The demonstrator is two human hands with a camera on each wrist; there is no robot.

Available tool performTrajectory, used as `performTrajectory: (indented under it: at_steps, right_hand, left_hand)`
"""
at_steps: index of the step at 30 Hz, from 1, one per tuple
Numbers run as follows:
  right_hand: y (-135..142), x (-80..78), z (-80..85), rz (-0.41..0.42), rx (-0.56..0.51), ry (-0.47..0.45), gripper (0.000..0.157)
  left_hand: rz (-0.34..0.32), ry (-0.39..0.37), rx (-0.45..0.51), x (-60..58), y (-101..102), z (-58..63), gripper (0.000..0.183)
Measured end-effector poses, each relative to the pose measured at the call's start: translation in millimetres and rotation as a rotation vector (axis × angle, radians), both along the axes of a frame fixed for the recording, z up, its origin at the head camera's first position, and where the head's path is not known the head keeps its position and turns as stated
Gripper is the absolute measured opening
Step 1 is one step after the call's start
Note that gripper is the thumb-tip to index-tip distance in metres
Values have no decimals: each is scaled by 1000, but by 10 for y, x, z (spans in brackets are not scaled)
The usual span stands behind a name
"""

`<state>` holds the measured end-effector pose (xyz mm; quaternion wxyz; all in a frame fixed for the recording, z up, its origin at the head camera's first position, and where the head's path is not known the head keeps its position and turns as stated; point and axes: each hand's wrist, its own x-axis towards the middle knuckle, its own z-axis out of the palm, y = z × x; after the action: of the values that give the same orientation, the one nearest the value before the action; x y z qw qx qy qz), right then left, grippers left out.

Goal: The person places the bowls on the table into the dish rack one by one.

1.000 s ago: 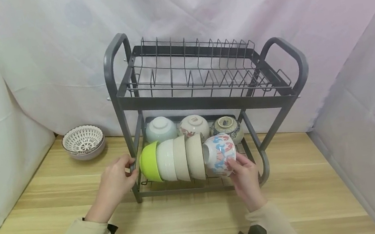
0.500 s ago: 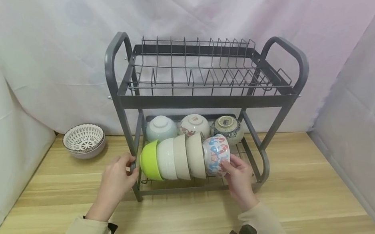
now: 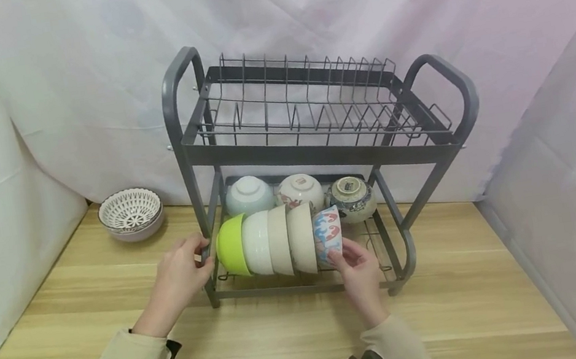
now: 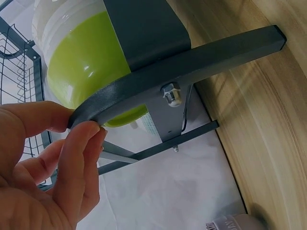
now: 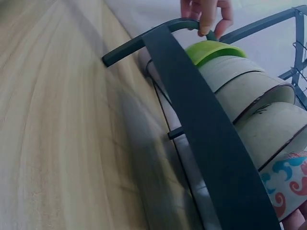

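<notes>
My left hand (image 3: 181, 271) pinches the front left post of the dark metal dish rack (image 3: 289, 292), thumb on one side and fingertips on the other, as the left wrist view shows. My right hand (image 3: 359, 271) holds a white bowl with blue and red swirls (image 3: 328, 235) by its rim, at the right end of a row of bowls on the lower shelf. That row lies on its side, nested: a lime green bowl (image 3: 231, 249), a white bowl (image 3: 257, 245), a beige bowl (image 3: 279, 243) and another beige bowl (image 3: 303, 240). The patterned bowl's base sits inside its neighbour.
Behind the row, a pale blue bowl (image 3: 249, 194), a white floral bowl (image 3: 301, 190) and a dark-patterned bowl (image 3: 351, 198) stand upside down. Stacked patterned bowls (image 3: 131, 214) rest on the wooden table (image 3: 269, 350) at left. The rack's wire upper tier (image 3: 305, 105) overhangs the lower shelf.
My right hand has moved left with the blue and red swirl bowl, pushing its base into the neighbouring beige bowl. My left hand keeps its grip on the rack post.
</notes>
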<state>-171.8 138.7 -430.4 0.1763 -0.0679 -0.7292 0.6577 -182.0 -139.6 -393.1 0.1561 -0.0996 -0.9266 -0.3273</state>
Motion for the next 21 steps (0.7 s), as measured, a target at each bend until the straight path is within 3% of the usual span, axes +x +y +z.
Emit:
performTrajectory:
  at_steps: [7, 21]
  right_hand:
    - [-26, 2, -55, 33, 145, 53, 21]
    - [-54, 10, -71, 54, 138, 43, 23]
  left_hand:
    - [-9, 2, 13, 0, -5, -14, 19]
    - [-8, 4, 9, 2, -4, -8, 18]
